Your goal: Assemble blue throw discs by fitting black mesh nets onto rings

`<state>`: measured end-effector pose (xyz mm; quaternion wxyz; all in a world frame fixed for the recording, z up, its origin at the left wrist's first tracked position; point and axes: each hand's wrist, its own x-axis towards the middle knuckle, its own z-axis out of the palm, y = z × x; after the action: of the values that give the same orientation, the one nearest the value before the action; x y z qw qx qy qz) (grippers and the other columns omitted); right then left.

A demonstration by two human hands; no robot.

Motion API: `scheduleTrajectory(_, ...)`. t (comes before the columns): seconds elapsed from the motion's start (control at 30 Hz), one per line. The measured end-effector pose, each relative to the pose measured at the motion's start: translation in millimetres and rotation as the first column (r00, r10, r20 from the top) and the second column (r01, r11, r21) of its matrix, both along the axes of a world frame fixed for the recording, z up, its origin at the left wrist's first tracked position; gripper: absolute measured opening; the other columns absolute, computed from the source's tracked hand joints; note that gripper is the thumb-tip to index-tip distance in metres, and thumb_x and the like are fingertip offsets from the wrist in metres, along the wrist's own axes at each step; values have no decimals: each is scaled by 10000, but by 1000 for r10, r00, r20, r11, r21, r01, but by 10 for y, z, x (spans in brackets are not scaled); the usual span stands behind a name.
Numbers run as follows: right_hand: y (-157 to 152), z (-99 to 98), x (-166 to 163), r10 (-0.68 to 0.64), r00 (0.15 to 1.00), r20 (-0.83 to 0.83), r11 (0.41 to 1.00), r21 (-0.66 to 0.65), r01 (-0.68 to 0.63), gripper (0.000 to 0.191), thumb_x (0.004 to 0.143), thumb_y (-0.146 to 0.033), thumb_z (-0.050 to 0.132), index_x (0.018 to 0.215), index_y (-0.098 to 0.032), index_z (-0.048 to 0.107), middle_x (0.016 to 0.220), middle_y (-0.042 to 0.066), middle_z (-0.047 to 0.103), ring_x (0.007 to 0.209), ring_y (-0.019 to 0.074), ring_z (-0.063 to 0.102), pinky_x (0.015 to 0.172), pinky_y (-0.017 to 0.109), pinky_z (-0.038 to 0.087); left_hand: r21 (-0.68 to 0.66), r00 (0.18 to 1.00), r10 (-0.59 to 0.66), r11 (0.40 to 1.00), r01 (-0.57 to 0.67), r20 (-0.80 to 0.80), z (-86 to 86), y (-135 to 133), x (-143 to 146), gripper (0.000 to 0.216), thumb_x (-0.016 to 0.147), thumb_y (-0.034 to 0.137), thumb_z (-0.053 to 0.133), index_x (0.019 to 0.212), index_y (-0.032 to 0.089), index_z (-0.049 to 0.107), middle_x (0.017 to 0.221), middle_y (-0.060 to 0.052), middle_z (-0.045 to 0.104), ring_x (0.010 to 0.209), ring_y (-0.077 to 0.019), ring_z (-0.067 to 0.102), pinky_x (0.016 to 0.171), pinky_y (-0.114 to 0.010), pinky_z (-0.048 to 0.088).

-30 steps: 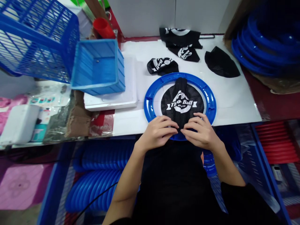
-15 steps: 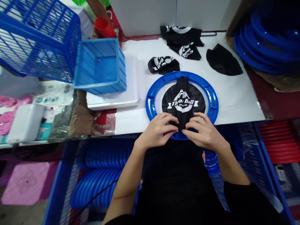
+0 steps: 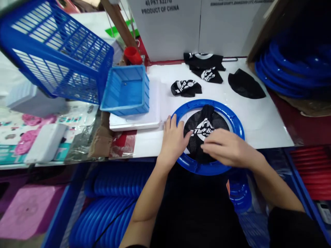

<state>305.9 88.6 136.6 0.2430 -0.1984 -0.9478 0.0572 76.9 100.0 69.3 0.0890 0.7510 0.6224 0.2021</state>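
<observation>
A blue plastic ring [image 3: 234,115] lies on the white work surface near its front edge. Within its opening is a black mesh cloth [image 3: 219,120] with a white "Throw Ball" print, partly covered by my right hand. My left hand [image 3: 172,141] rests over the ring's left rim, fingers stretched out and thumb pointing inward toward the mesh. Over the lower right of the cloth, my right hand [image 3: 227,146] has its fingers bent and pressed together, slightly blurred. What sits between those fingertips, if anything, is hidden.
More black cloths [image 3: 186,88] lie behind the ring. An open blue bin [image 3: 125,93] stands left, beside a large blue basket [image 3: 77,62] and a red cup [image 3: 133,55]. Blue rings [image 3: 284,75] are stacked at right; ribbed blue stacks [image 3: 103,220] sit below.
Both hands have left the ring's near edge. My left hand has shifted to the left rim and opened out; my right hand has come up over the cloth. The camera view has shifted.
</observation>
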Motion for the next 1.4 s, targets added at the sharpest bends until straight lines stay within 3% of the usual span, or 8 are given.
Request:
scheduleTrajectory(0.1, 553, -20, -146, -20, 971, 238, 1000, 4, 19, 256, 1112, -190, 492, 1005, -164, 723, 902, 85, 707, 866, 227, 594, 755, 371, 439, 7, 996, 13, 1000, -14, 86, -6, 19, -8, 61, 980, 170, 697, 1039, 171, 712, 1531, -211, 596, 1548, -433, 460, 1273, -664, 389)
scheduleTrajectory(0.17, 887, -88, -308, 21, 939, 344, 1000, -24, -14, 235, 1084, -163, 510, 1022, -160, 737, 976, 101, 716, 883, 231, 581, 747, 369, 404, 27, 984, 27, 999, -32, 175, -3, 41, -38, 105, 950, 87, 694, 927, 185, 721, 1483, -183, 637, 1490, -399, 540, 1257, -622, 436)
scheduleTrajectory(0.33, 1294, -235, -609, 159, 925, 346, 969, -233, -79, 186, 1036, -200, 578, 996, -184, 758, 1065, 112, 673, 946, 247, 585, 828, 390, 440, 85, 919, 25, 994, -63, 393, 19, 67, -155, 140, 902, 71, 764, 862, 199, 719, 1307, -131, 707, 1270, -314, 694, 1121, -516, 566)
scheduleTrajectory(0.43, 1313, -250, -616, 180, 967, 183, 930, -353, -106, 173, 1036, -207, 554, 955, -190, 705, 1084, 112, 652, 1002, 245, 596, 908, 398, 473, 147, 884, -15, 987, -61, 468, 21, 38, -195, 141, 931, 79, 734, 887, 204, 687, 1131, -89, 713, 1113, -257, 720, 1003, -431, 598)
scheduleTrajectory(0.6, 1238, -309, -598, 84, 990, 114, 831, -556, -6, 71, 1041, -210, 544, 1045, -221, 614, 942, 38, 690, 834, 193, 618, 766, 338, 465, 136, 819, -32, 989, -57, 573, -30, -9, -163, 125, 998, 124, 633, 934, 230, 621, 943, -36, 719, 977, -225, 732, 898, -367, 582)
scheduleTrajectory(0.87, 1231, -459, -697, -73, 993, -96, 824, -566, 6, 124, 935, -197, 684, 1057, -210, 701, 1073, 65, 780, 993, 221, 705, 927, 383, 542, 114, 669, 99, 957, -267, 737, -155, -21, -141, 123, 876, 172, 792, 930, 222, 692, 917, -13, 792, 1005, -232, 794, 885, -331, 598)
scheduleTrajectory(1.07, 1295, -416, -744, -133, 984, -115, 757, -653, 26, 57, 927, -260, 719, 953, -210, 732, 984, 46, 794, 910, 210, 708, 885, 379, 559, 262, 764, 2, 939, -224, 645, -194, -6, -161, 135, 947, 117, 702, 1009, 211, 777, 973, -42, 814, 975, -216, 792, 897, -353, 627)
scheduleTrajectory(1.4, 1363, -299, -911, -107, 992, 65, 789, -601, 125, 79, 925, -164, 689, 883, -214, 734, 923, 23, 778, 885, 187, 697, 866, 351, 518, 354, 834, -24, 912, -208, 551, -278, 11, -114, 211, 974, 67, 632, 1067, 171, 790, 981, -77, 764, 1057, -243, 780, 914, -387, 648)
